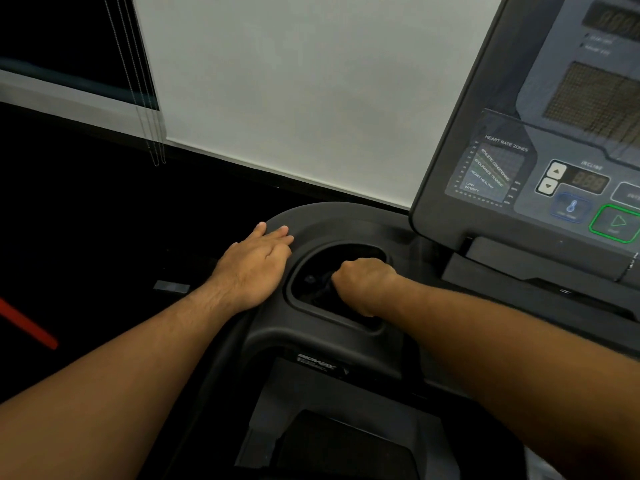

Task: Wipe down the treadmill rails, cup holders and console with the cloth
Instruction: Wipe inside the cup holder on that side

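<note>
A person is wiping out the left cup holder [337, 284] of a treadmill, the right hand [363, 285] reaching down into the dark well with its fingers curled into a tight fist around a bunched dark cloth [323, 289] — only a fold of it is showing beside the knuckles, low in the holder. The left hand [254, 263] is lying flat on the rounded corner of the rail [311, 220] just beside the holder, fingers nearly straight and together, gripping nothing and seemingly steadying the body. To the right, the console [519, 168] is standing untouched, its incline arrows and green start button [614, 223] facing the camera. The cloth looks soft, light and easily crushed — likely best held balled in the palm so it is pressing into the holder's curved wall. Whether it is damp cannot be told.
</note>
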Available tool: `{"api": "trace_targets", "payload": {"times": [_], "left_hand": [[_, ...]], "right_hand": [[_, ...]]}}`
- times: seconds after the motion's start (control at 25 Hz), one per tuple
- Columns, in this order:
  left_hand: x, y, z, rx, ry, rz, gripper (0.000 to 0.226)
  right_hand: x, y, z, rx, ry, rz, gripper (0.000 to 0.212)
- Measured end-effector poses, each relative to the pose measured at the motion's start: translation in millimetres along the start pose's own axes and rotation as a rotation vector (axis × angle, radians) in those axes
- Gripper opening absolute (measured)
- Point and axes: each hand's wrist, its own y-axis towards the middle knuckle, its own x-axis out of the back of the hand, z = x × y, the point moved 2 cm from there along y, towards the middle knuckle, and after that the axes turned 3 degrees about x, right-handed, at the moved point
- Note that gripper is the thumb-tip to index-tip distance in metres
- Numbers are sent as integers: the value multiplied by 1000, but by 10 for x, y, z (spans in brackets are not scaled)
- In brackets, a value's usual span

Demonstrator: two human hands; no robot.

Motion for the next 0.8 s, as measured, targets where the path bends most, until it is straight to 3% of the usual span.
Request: {"api": "trace_targets", "payload": {"times": [0.24, 0.4, 0.52, 0.68, 0.8], "left_hand": [[-30, 14, 6, -4, 6, -8, 48], [-62, 38, -2, -7, 50, -26, 48], [-77, 43, -9, 5, 48, -43, 48], [-83, 49, -12, 8, 17, -57, 54], [-84, 46, -10, 8, 22, -70, 63]], "right_hand": [[11, 155, -50, -223, 387, -100, 18], [-110, 147, 57, -66, 598, -104, 23], [-134, 94, 48, 53, 889, -95, 20], [-162, 94, 80, 7, 1212, 6, 18], [-167, 154, 140, -14, 1258, 38, 21]]}}
